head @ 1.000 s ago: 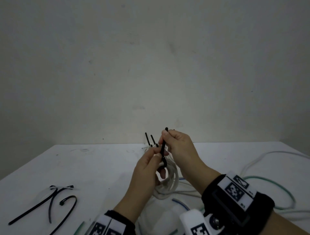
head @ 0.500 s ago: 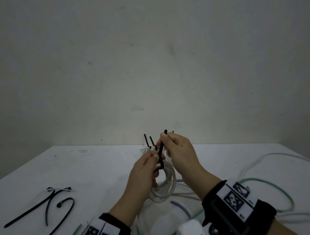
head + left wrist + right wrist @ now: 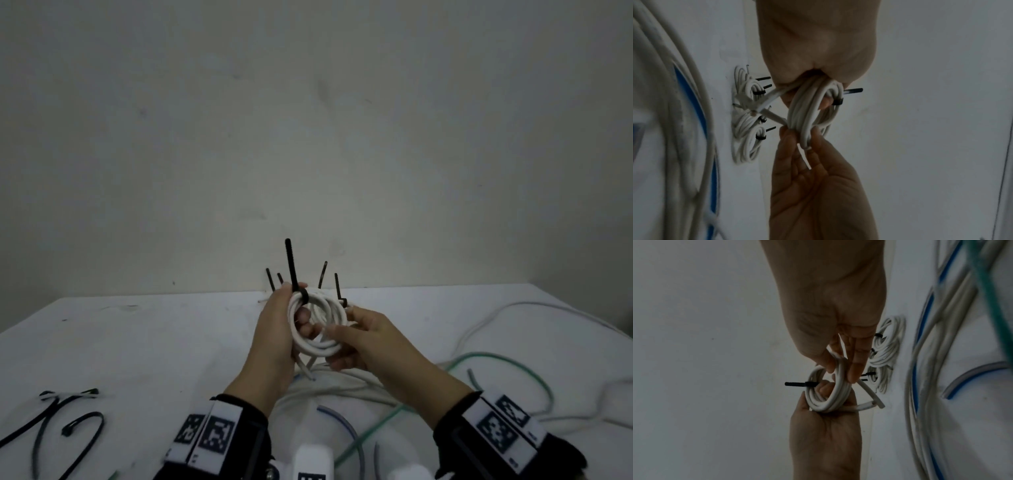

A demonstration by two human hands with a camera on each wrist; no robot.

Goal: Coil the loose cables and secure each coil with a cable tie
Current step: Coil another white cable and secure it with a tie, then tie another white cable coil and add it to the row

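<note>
Both hands, left [image 3: 274,329] and right [image 3: 370,339], pinch the coil [image 3: 317,325]; tie [image 3: 303,295] cinched. Risk: loose cable ends springing out if grip relaxes.

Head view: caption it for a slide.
Both hands hold a white cable coil cinched by a black cable tie.

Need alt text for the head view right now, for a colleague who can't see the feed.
Both hands hold a white cable coil above the table, a black cable tie cinched round its top, tail upright. The left hand grips one side, the right hand the other. Spare ties lie left; loose cables right.
</note>
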